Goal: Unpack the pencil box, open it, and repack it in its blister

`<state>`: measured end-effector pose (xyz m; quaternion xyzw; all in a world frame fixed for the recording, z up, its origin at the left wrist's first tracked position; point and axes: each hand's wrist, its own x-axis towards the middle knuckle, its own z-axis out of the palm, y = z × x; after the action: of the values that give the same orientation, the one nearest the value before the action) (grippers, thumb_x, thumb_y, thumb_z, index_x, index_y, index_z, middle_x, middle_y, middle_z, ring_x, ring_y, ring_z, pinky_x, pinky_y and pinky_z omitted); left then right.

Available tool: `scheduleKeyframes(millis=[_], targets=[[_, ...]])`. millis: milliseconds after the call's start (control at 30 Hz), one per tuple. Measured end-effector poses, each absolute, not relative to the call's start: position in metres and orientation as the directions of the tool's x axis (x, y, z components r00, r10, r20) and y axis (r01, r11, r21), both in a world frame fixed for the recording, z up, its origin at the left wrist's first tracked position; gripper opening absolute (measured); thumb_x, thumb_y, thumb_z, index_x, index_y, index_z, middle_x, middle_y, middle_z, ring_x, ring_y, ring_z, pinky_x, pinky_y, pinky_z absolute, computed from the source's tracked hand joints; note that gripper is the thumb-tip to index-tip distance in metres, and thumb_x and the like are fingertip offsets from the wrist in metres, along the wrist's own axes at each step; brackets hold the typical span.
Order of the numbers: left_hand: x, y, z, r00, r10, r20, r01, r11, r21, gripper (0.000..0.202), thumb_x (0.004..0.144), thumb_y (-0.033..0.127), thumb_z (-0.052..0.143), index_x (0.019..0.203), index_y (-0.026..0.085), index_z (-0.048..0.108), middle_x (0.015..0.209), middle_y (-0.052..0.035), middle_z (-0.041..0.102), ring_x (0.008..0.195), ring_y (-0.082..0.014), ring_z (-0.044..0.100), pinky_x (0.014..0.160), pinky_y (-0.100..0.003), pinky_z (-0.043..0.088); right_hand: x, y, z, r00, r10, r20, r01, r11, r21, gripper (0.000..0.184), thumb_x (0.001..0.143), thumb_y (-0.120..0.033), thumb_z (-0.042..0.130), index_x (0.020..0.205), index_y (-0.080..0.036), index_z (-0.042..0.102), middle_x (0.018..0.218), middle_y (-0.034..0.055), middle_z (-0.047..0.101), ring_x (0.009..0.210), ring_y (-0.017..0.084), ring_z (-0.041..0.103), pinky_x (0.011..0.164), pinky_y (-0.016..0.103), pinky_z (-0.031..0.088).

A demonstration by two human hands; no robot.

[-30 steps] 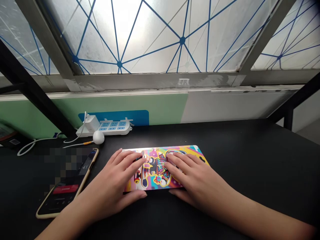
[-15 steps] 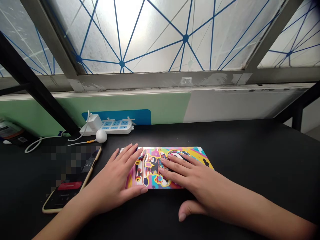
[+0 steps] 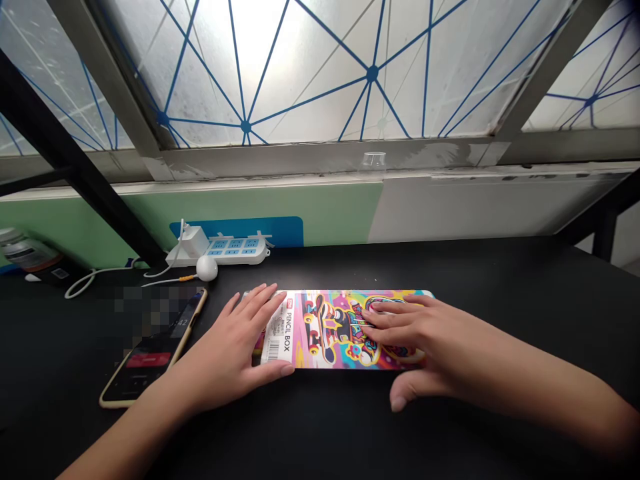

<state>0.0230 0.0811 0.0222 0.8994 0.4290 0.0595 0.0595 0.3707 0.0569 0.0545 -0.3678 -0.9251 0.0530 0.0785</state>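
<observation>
A colourful flat pencil box (image 3: 330, 327) with a skateboard cartoon lies on the black table (image 3: 500, 300). A white label reading PENCIL BOX shows at its left end. My left hand (image 3: 235, 350) rests at that end, fingers stretched over the box's left edge, thumb along the front side. My right hand (image 3: 425, 343) lies flat on the right half of the lid, fingers spread, thumb down on the table in front of the box. The lid appears shifted to the right over a part beneath it.
A phone (image 3: 153, 350) with a lit screen lies left of my left hand. Behind it are a white power strip (image 3: 225, 250) with a plugged charger, a white ball (image 3: 207, 268) and cables. A bottle (image 3: 23, 253) lies at the far left. A window sill runs behind the table.
My right hand has slid to the right along with the lid, uncovering the white label at the left end. My left hand has stayed at the left end.
</observation>
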Motion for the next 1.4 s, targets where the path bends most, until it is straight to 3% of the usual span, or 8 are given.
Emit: scheduleKeyframes(millis=[167,367,733,833,1000,1133,1267,1400], targets=[[0.024,0.079,0.024,0.631,0.773,0.069,0.757,-0.633,0.160,0.081,0.095,0.068,0.054,0.160,0.026,0.032,0.169,-0.0164,0.026,0.155,-0.0383,0.025,0.119,-0.068,0.025,0.360,0.060,0.054,-0.696,0.681,0.227,0.694,0.719,-0.033,0.048,0.083,-0.067,0.070,0.105,-0.025,0.079,0.103,0.0061,0.082,0.105,0.030,0.074,0.096,0.048,0.054],[0.026,0.076,0.019,0.602,0.795,0.080,0.782,-0.606,0.142,0.083,0.095,0.067,0.053,0.161,0.023,0.029,0.169,-0.0175,0.026,0.155,-0.0392,0.024,0.119,-0.067,0.026,0.326,0.057,0.024,-0.752,0.598,0.276,0.639,0.765,0.084,0.082,0.085,-0.068,0.067,0.144,-0.012,0.056,0.149,0.0190,0.058,0.136,0.040,0.054,0.106,0.059,0.049],[0.028,0.078,0.020,0.578,0.815,0.048,0.802,-0.578,0.154,0.088,0.094,0.072,0.050,0.161,0.020,0.027,0.169,-0.0176,0.025,0.155,-0.0394,0.024,0.119,-0.069,0.022,0.343,0.058,0.032,-0.737,0.669,0.096,0.669,0.742,-0.040,0.094,0.078,-0.069,0.074,0.154,-0.024,0.045,0.159,0.0139,0.045,0.143,0.039,0.046,0.110,0.060,0.046],[0.028,0.077,0.021,0.576,0.816,0.046,0.804,-0.575,0.152,0.087,0.093,0.072,0.051,0.160,0.021,0.029,0.169,-0.0168,0.026,0.155,-0.0391,0.024,0.120,-0.069,0.020,0.360,0.061,0.040,-0.722,0.682,0.119,0.683,0.730,-0.038,0.085,0.078,-0.069,0.074,0.148,-0.026,0.055,0.153,0.0117,0.055,0.136,0.038,0.055,0.105,0.056,0.051],[0.027,0.077,0.021,0.572,0.819,0.053,0.806,-0.573,0.152,0.086,0.093,0.072,0.052,0.161,0.024,0.030,0.169,-0.0160,0.027,0.154,-0.0397,0.025,0.120,-0.069,0.021,0.376,0.064,0.053,-0.717,0.674,0.181,0.677,0.734,-0.053,0.042,0.088,-0.060,0.070,0.117,-0.030,0.076,0.116,0.0025,0.079,0.113,0.030,0.072,0.089,0.043,0.060],[0.029,0.076,0.023,0.584,0.810,0.048,0.798,-0.584,0.148,0.085,0.094,0.072,0.051,0.160,0.022,0.031,0.168,-0.0173,0.027,0.155,-0.0402,0.024,0.118,-0.071,0.021,0.361,0.063,0.048,-0.678,0.692,0.248,0.717,0.697,0.013,0.044,0.087,-0.059,0.071,0.113,-0.024,0.077,0.115,0.0094,0.078,0.111,0.034,0.071,0.092,0.048,0.059],[0.028,0.077,0.024,0.582,0.812,0.051,0.801,-0.583,0.135,0.084,0.095,0.073,0.047,0.158,0.019,0.035,0.167,-0.0196,0.029,0.154,-0.0395,0.025,0.119,-0.071,0.017,0.338,0.062,0.026,-0.686,0.692,0.224,0.716,0.697,0.037,0.074,0.090,-0.057,0.069,0.147,-0.012,0.053,0.150,0.0228,0.055,0.136,0.041,0.053,0.107,0.058,0.049],[0.024,0.080,0.025,0.543,0.839,0.021,0.828,-0.540,0.148,0.078,0.099,0.070,0.041,0.158,0.019,0.034,0.169,-0.0184,0.025,0.157,-0.0363,0.018,0.120,-0.070,0.009,0.328,0.065,0.008,-0.693,0.703,0.159,0.715,0.699,0.025,0.090,0.094,-0.060,0.062,0.161,-0.011,0.027,0.164,0.0249,0.032,0.151,0.044,0.030,0.117,0.063,0.036]])
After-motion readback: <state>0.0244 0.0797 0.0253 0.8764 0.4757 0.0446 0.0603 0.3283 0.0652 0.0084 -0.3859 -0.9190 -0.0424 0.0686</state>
